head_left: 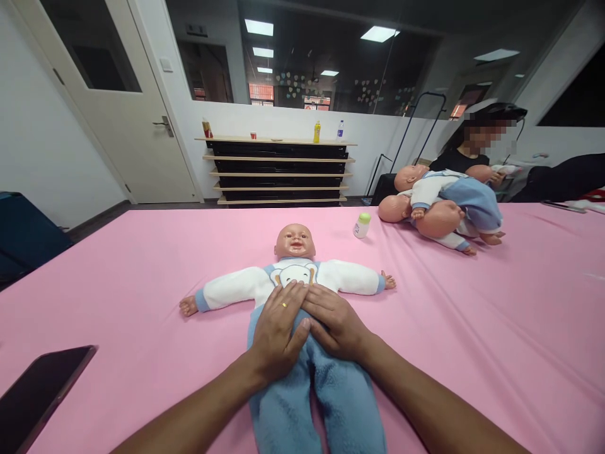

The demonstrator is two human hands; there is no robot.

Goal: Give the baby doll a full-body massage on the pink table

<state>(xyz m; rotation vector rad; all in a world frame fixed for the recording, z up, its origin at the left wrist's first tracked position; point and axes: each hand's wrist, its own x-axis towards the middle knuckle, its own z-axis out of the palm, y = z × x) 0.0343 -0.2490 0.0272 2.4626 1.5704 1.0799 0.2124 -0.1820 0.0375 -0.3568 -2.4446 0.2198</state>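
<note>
A baby doll (234,287) lies on its back on the pink table cover (142,252), arms spread wide, its head at the far end. It wears a white top with a bear face and blue cuffs, and fuzzy blue trousers. My left hand (281,331), with a ring on one finger, rests flat on the doll's belly. Beside it my right hand (338,325) also lies flat there, the fingertips of both hands meeting near the bear face. The palms are hidden against the clothes, and neither hand grips anything.
A white bottle with a green cap (362,226) stands beyond the doll's arm. Several more dolls (439,202) are piled at the far right, near a seated person (466,151). At the near left lies a dark phone (42,391). Shelves (278,140) stand by the back wall.
</note>
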